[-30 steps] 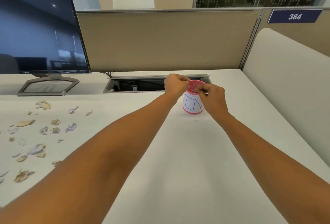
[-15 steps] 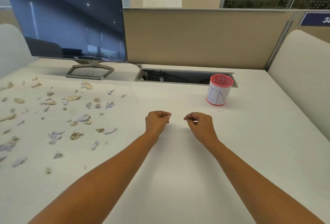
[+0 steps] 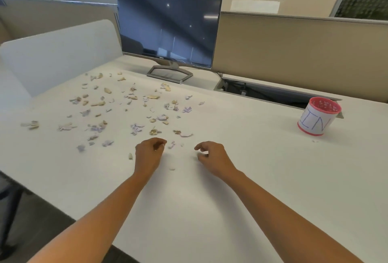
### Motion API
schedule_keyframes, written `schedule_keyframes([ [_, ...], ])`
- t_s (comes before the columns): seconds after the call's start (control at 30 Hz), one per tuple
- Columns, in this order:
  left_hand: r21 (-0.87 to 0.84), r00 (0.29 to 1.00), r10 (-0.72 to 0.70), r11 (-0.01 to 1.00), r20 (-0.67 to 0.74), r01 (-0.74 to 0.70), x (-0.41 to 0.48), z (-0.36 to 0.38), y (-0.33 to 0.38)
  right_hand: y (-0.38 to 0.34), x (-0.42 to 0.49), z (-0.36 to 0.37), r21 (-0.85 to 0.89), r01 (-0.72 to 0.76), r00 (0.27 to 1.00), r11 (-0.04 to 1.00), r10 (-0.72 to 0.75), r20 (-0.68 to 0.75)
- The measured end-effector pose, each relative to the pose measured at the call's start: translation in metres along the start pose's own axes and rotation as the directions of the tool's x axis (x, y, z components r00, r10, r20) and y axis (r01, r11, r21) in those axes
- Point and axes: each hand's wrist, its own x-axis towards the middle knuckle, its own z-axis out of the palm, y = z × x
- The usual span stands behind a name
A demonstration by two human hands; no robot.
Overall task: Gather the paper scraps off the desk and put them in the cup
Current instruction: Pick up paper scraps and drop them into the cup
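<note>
Several torn paper scraps (image 3: 136, 128), tan and pale purple, lie scattered over the left and middle of the white desk (image 3: 252, 178). The pink cup (image 3: 315, 123), with a white label reading "IN", stands upright at the far right with scraps inside. My left hand (image 3: 149, 153) hovers low at the near edge of the scatter, fingers curled in, with a small scrap (image 3: 171, 145) just right of its knuckles. My right hand (image 3: 213, 156) is beside it, fingers loosely bent, thumb and forefinger apart, holding nothing. Both hands are well left of the cup.
A dark monitor (image 3: 168, 23) on a grey stand sits at the back. Behind the cup is an open cable trough (image 3: 262, 92). Beige partitions (image 3: 294, 48) close the back, and a white side panel (image 3: 58, 52) closes the left. The desk's near edge drops off at lower left.
Both hands have come away from the cup and moved left and nearer, down to the edge of the scraps. The view swung left. My right hand's fingers have loosened.
</note>
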Motion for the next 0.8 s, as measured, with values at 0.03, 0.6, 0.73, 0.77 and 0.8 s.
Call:
schedule_keyframes([
  [0.03, -0.002, 0.999, -0.01, 1.0, -0.038, 0.01, -0.001, -0.011, -0.007, -0.004, 0.003, 0.005, -0.015, 0.008, 1.0, 1.0, -0.007, 0.021],
  [0.6, 0.338, 0.982, -0.079, 0.941, 0.171, 0.017, 0.005, -0.049, -0.05, -0.049, 0.037, 0.058, -0.231, 0.161, 0.917, 0.96, -0.059, 0.393],
  [0.73, 0.401, 0.972, 0.017, 0.909, 0.236, -0.113, 0.014, -0.045, -0.051, -0.055, 0.029, 0.063, -0.304, 0.322, 0.867, 0.897, -0.15, 0.476],
  [0.77, 0.413, 0.966, 0.032, 0.9, 0.255, -0.139, 0.016, -0.044, -0.051, -0.055, 0.026, 0.062, -0.311, 0.36, 0.852, 0.88, -0.173, 0.494],
  [0.8, 0.426, 0.961, 0.04, 0.891, 0.274, -0.159, 0.017, -0.044, -0.052, -0.054, 0.022, 0.06, -0.314, 0.394, 0.838, 0.864, -0.198, 0.509],
])
